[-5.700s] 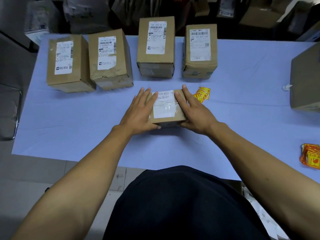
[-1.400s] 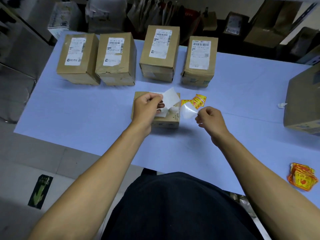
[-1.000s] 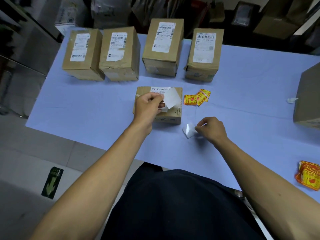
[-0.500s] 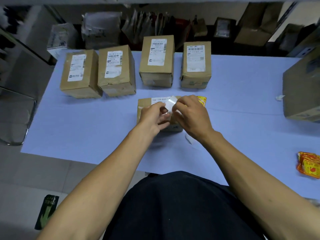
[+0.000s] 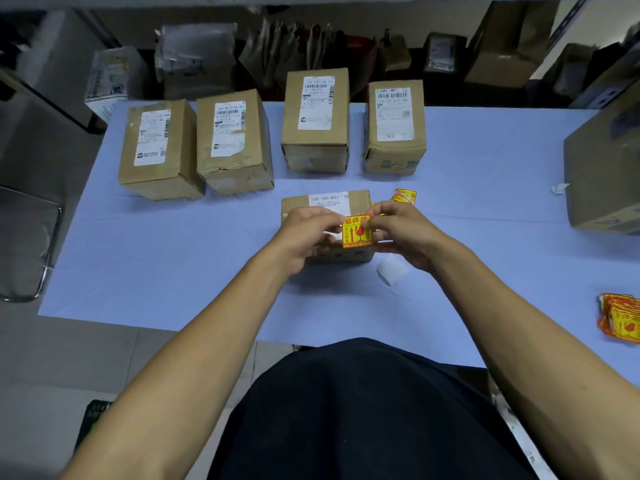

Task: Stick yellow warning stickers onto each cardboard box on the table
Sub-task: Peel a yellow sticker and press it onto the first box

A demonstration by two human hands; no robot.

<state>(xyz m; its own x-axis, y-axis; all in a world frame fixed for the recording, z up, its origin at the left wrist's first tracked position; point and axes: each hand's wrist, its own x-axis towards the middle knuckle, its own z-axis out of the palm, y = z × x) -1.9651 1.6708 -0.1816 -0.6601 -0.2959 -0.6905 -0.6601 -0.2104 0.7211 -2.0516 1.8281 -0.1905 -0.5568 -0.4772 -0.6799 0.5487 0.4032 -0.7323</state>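
A yellow warning sticker (image 5: pixel 357 231) is held up over the small cardboard box (image 5: pixel 327 206) at the middle of the table (image 5: pixel 173 244). It is pinched on its left edge by the left hand (image 5: pixel 306 233) and on its right edge by the right hand (image 5: pixel 403 232), printed face toward the camera, red characters and a glass symbol plainly shown. Whether the sticker is touching the box top cannot be told from this angle. The fingers of both hands are curled in around the sticker's edges.

The small box lies flat beneath the hands, its white label partly covered, a printed code readable along its far edge. Just beside it on the right, a few loose yellow stickers (image 5: pixel 404 196) are seen on the blue tablecloth. A peeled piece of white backing paper (image 5: pixel 392 270) is lying on the cloth near the right wrist.

Across the far side of the table, four more cardboard boxes are lined up: the far-left box (image 5: pixel 156 150), the second box (image 5: pixel 233 143) close against it, the third box (image 5: pixel 315 121) and the fourth box (image 5: pixel 394 128), each with a white shipping label on top. A large box (image 5: pixel 602 174) is cut off at the right edge, and a stack of yellow stickers (image 5: pixel 621 320) is seen near the right corner.
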